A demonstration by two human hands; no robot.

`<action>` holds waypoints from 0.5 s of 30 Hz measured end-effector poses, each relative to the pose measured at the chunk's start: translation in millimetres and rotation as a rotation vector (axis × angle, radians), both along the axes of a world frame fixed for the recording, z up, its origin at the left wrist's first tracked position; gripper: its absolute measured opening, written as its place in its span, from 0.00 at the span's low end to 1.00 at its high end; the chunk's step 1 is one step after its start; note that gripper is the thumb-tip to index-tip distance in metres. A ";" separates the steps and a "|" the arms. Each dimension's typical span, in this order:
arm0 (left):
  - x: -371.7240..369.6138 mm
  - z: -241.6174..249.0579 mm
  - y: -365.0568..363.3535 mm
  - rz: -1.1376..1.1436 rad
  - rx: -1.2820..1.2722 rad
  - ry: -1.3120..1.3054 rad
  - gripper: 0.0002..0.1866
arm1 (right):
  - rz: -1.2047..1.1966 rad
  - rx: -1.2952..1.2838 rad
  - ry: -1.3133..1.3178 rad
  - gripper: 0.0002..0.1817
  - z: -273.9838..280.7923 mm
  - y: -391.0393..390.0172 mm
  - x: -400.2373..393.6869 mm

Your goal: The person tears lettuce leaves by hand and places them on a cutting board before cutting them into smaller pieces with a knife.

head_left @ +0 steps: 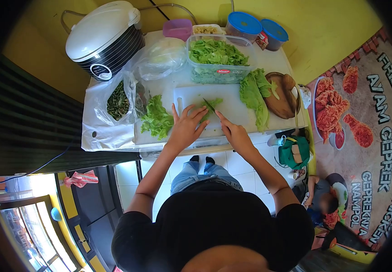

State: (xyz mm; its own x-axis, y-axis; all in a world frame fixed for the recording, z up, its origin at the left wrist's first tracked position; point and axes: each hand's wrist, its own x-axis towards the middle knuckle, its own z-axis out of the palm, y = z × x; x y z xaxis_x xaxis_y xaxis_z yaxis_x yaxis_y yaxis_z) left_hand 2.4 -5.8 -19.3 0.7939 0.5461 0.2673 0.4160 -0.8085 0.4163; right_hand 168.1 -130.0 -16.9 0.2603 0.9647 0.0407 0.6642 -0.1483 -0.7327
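On the white cutting board (pixel 183 94), a small piece of green lettuce (pixel 216 102) lies under the blade of a knife (pixel 208 105). My right hand (pixel 235 136) is closed around the knife's handle, with the blade pointing up and left. My left hand (pixel 187 128) rests with fingers spread, its fingertips at the left end of the cut lettuce. Just left of that hand is a loose curly lettuce leaf (pixel 156 119). More long lettuce leaves (pixel 254 100) lie at the board's right edge. Behind the board stands a clear plastic container (pixel 218 72) filled with chopped lettuce.
A wooden dish (pixel 277 106) sits at the right, a rice cooker (pixel 103 41) at the back left. Near it are an open plastic bag (pixel 114 97) of chopped greens and a wrapped pale vegetable (pixel 166 52). Blue-lidded tubs (pixel 244 23) stand behind. Another person (pixel 325 199) is low at right.
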 end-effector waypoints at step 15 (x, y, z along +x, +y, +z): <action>-5.2 14.9 -0.8 0.071 0.010 -0.112 0.21 | -0.102 -0.145 0.317 0.25 26.5 -26.0 3.6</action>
State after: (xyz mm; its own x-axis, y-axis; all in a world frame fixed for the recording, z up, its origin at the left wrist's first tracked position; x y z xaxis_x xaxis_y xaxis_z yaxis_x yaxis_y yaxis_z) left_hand -2.9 -6.6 -4.4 0.7183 0.5964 0.3582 0.4233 -0.7833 0.4553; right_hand 171.6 -156.0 9.7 0.3337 0.9228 -0.1925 0.3838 -0.3196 -0.8664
